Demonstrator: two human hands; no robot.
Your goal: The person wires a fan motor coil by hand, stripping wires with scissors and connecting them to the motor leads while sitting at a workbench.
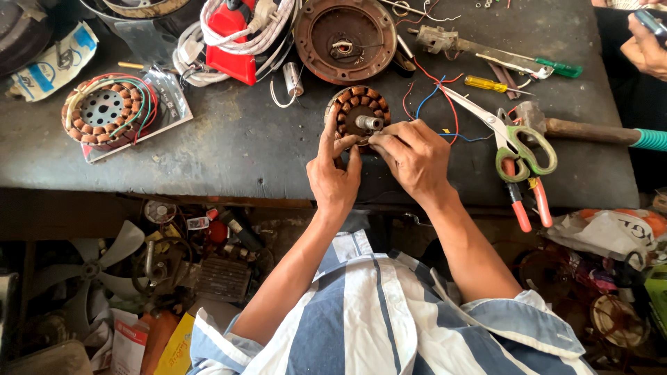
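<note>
A round motor stator (358, 110) with copper windings and a steel shaft lies on the dark workbench (243, 146). My left hand (335, 170) grips its left rim, index finger stretched up along the windings. My right hand (413, 156) pinches its near right edge with thumb and fingers. Thin red, blue and black wires (434, 97) trail from the stator to the right.
Green-handled scissors (511, 139), red-handled pliers (526, 201), a hammer (590, 128), a yellow screwdriver (486, 84) lie right. A rusty round motor cover (345, 31) sits behind, a second stator (108, 111) far left. Another person's hand (645, 48) shows top right. Fan parts clutter the floor.
</note>
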